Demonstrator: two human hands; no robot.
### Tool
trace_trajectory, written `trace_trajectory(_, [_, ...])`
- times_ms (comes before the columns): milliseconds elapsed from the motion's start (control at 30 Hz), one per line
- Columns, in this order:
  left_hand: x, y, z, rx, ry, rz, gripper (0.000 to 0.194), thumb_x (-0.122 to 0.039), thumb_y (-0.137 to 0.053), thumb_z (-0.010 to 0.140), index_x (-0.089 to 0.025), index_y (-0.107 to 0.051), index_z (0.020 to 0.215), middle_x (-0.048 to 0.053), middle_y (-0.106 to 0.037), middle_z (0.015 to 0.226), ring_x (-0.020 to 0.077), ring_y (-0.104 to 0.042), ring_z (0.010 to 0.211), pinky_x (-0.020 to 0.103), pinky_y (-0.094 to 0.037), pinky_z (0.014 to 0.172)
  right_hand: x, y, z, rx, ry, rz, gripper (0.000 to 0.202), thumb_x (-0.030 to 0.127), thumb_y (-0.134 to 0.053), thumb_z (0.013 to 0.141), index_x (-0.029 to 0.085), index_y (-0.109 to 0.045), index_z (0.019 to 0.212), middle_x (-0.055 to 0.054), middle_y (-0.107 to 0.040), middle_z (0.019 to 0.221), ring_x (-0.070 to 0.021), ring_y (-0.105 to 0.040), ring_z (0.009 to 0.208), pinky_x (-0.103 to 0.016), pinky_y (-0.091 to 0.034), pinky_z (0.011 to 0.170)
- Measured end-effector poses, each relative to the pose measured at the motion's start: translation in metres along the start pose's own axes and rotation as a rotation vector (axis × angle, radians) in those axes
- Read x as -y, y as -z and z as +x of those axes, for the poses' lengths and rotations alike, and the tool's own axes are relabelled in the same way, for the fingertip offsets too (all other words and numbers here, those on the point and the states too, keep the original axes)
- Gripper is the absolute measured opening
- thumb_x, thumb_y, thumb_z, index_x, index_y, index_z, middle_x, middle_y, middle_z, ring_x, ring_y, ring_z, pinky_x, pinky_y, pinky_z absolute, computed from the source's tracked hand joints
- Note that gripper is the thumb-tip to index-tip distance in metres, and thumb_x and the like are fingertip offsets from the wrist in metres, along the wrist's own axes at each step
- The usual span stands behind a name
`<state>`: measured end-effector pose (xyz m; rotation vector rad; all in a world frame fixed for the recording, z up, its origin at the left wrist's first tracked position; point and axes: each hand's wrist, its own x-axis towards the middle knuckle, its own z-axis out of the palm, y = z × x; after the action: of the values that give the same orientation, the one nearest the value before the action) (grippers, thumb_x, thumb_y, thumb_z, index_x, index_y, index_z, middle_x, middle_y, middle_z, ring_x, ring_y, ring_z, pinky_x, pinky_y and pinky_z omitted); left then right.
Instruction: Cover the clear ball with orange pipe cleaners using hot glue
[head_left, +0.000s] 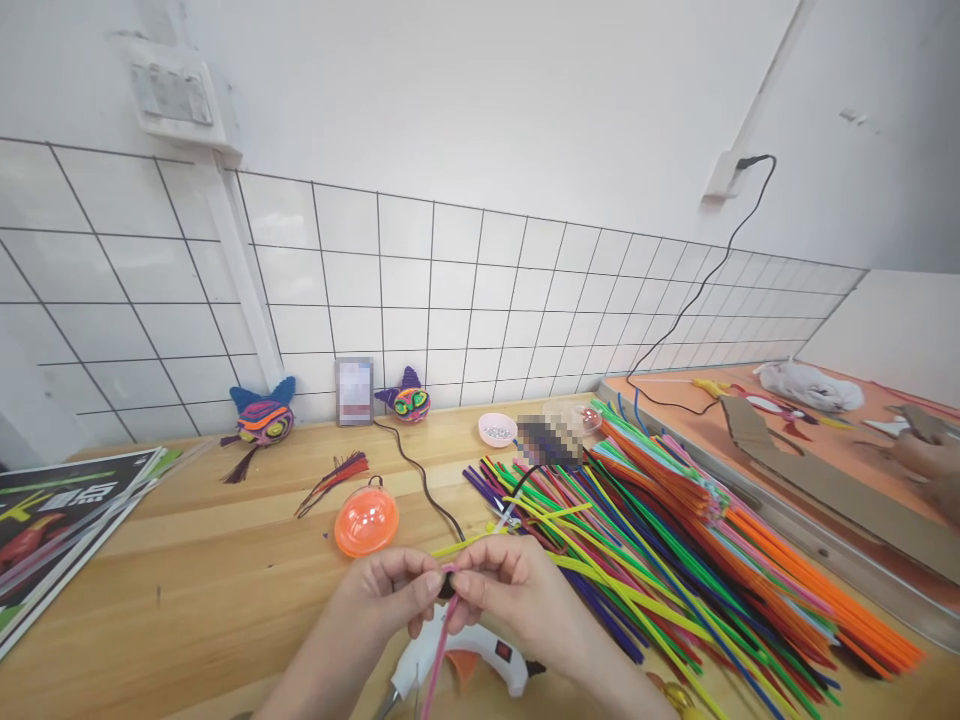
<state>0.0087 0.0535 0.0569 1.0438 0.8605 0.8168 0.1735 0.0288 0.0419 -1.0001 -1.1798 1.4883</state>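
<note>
My left hand [401, 590] and my right hand [499, 590] meet fingertip to fingertip, low in the middle of the head view. Both pinch a pink pipe cleaner [439, 650], whose loose end hangs down below the fingers. A small black piece [447, 585] shows between the fingertips; its kind is hidden. Under the hands lies a white hot glue gun [480, 645] with an orange trigger. An orange plastic ball half [367, 521] sits just beyond my left hand. To the right spreads a big pile of coloured pipe cleaners [637, 560].
Two cat-like craft heads [264, 412] and a small framed screen [355, 392] stand by the wall. A pink bowl [497, 431] holds small beads. Black cable [420, 475] crosses the wooden table. Printed sheets [67, 530] lie left. Another person's hand [926, 455] is at the orange table.
</note>
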Motion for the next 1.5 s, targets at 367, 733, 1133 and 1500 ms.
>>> trace_trajectory(367, [-0.007,0.0,-0.002,0.042,0.069,-0.071,0.032,-0.044,-0.077,0.061,-0.013,-0.073,0.067,0.001,-0.064,0.056,0.0103,-0.051,0.053,0.019,-0.041,0.05,0.003,-0.001,0.0,-0.029,-0.001,-0.041,0.03,0.039,-0.073,0.071,0.01,-0.064,0.074,-0.003,-0.068,0.063,-0.0138,-0.065,0.058,-0.026,-0.048,0.06])
trace_trajectory(733, [-0.003,-0.002,-0.001,0.071,0.128,-0.181,0.022,-0.032,-0.078,0.066,-0.011,-0.072,0.065,0.005,-0.071,0.055,0.0093,-0.06,0.05,0.016,-0.048,0.049,0.002,-0.004,0.0,-0.043,0.03,0.0,0.026,0.036,-0.075,0.071,0.011,-0.067,0.077,-0.004,-0.07,0.062,-0.014,-0.066,0.059,-0.027,-0.051,0.062])
trace_trajectory(1133, [-0.006,-0.003,-0.001,0.036,0.118,-0.203,0.022,-0.03,-0.084,0.057,-0.012,-0.074,0.061,0.006,-0.074,0.056,0.0137,-0.067,0.055,0.02,-0.055,0.059,0.003,-0.006,0.0,-0.061,-0.002,0.053,0.029,0.037,-0.077,0.068,0.011,-0.067,0.073,-0.003,-0.07,0.064,-0.014,-0.067,0.058,-0.031,-0.053,0.065])
trace_trajectory(1500, [-0.01,-0.005,-0.001,0.031,0.137,-0.191,0.024,-0.032,-0.085,0.052,-0.011,-0.075,0.058,0.005,-0.074,0.055,0.0138,-0.067,0.055,0.019,-0.054,0.057,0.005,-0.006,-0.001,-0.038,0.01,-0.032,0.032,0.04,-0.073,0.072,0.009,-0.068,0.074,-0.005,-0.07,0.065,-0.0139,-0.066,0.059,-0.027,-0.051,0.062])
